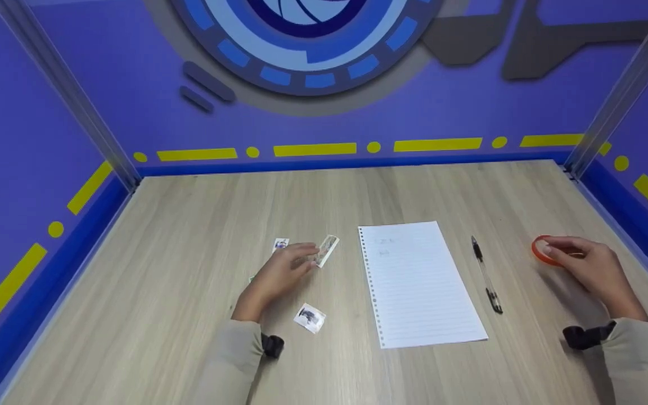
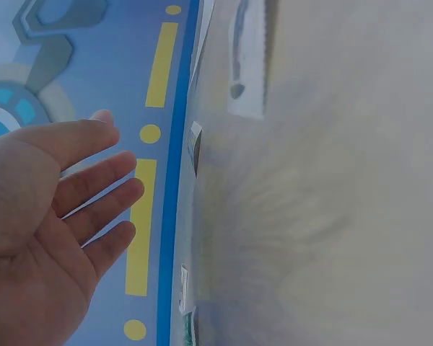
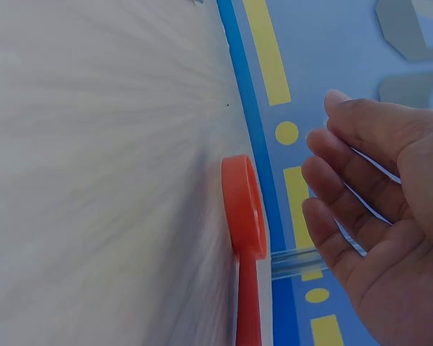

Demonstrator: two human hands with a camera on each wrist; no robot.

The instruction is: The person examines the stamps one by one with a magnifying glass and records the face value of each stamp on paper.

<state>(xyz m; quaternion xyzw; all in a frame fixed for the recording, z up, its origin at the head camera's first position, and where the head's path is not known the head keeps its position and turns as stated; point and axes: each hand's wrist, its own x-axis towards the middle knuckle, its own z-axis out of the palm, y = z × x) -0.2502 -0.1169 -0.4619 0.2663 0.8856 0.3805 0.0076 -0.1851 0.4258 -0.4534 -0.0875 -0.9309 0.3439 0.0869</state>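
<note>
My left hand (image 1: pixel 279 273) hovers over the left part of the table, its fingers relaxed and apart in the left wrist view. Close by its fingertips lies a narrow stamp-like paper slip (image 1: pixel 328 250). A small printed stamp (image 1: pixel 281 242) shows just beyond the knuckles, and another stamp (image 1: pixel 310 318) with a dark picture lies nearer the front. Over on the right, my right hand (image 1: pixel 597 267) overlaps a red magnifying glass (image 1: pixel 536 254) in the head view. From the right wrist, that hand has loosely bent fingers around nothing, while the magnifying glass rests on the table beside it.
A lined loose-leaf sheet (image 1: pixel 422 287) with faint marks near its top lies between the hands. To its right is a black-capped clear pen (image 1: pixel 485 275). Purple panels (image 1: pixel 104 56) wall in the back and both sides of the wooden table (image 1: pixel 189 225).
</note>
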